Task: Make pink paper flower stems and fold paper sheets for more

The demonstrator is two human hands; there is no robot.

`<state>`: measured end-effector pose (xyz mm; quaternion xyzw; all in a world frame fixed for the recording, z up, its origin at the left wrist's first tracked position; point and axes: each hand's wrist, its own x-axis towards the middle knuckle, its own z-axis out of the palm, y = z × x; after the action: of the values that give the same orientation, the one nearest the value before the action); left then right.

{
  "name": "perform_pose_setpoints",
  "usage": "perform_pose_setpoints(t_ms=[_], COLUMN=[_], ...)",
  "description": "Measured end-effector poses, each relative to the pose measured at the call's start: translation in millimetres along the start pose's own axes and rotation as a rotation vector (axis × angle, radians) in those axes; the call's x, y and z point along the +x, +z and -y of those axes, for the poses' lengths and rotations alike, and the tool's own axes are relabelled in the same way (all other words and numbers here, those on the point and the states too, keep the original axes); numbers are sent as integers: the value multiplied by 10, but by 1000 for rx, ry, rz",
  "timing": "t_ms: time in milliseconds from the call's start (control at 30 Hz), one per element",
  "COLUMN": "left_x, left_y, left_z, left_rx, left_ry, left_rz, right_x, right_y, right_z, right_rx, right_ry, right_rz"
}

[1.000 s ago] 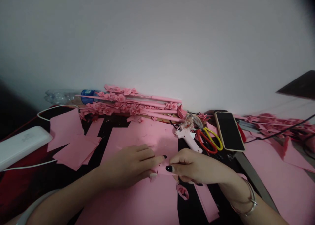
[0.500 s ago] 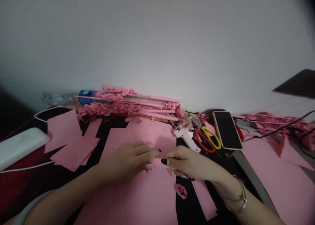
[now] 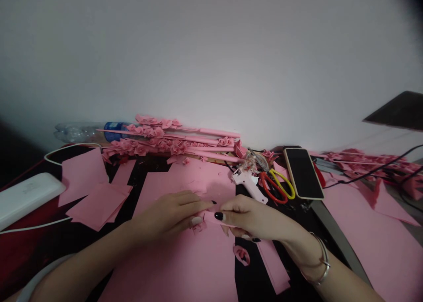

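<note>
Over a large pink paper sheet [image 3: 185, 266], my left hand [image 3: 176, 214] pinches the left end of a small folded pink paper piece [image 3: 214, 219]. My right hand [image 3: 246, 217] grips the same piece from the right, its black-nailed thumb on top. Crumpled pink bits show under my left fingertips. A curled pink paper piece [image 3: 242, 255] lies just below my right hand, beside stacked pink strips [image 3: 273, 266].
Behind my hands lie pink paper flowers [image 3: 158, 143] and a plastic bottle [image 3: 79, 131]. A white glue gun [image 3: 249, 185], red and yellow scissors [image 3: 277, 189] and a phone [image 3: 304, 174] lie right of centre. Pink squares [image 3: 99, 205] and a white device [image 3: 31, 196] sit left.
My left fingers have shifted slightly left along the pink piece, showing more of it. My right hand keeps its pinch. The whole view has moved a little.
</note>
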<state>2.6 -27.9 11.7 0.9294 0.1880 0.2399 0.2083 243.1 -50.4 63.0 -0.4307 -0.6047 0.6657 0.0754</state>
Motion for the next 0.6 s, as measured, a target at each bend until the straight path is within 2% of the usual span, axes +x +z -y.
perform_pose_setpoints(t_ms=[200, 400, 600], left_x=[-14, -33, -3], left_y=[17, 52, 18], left_z=[-9, 17, -7], left_rx=[71, 114, 4], left_ry=[-25, -30, -69], left_rz=[-25, -17, 34], right_x=[15, 17, 0], right_y=[22, 46, 62], right_z=[0, 5, 51], right_rx=[9, -141, -287], right_ry=[26, -24, -70], right_rz=[-34, -95, -147])
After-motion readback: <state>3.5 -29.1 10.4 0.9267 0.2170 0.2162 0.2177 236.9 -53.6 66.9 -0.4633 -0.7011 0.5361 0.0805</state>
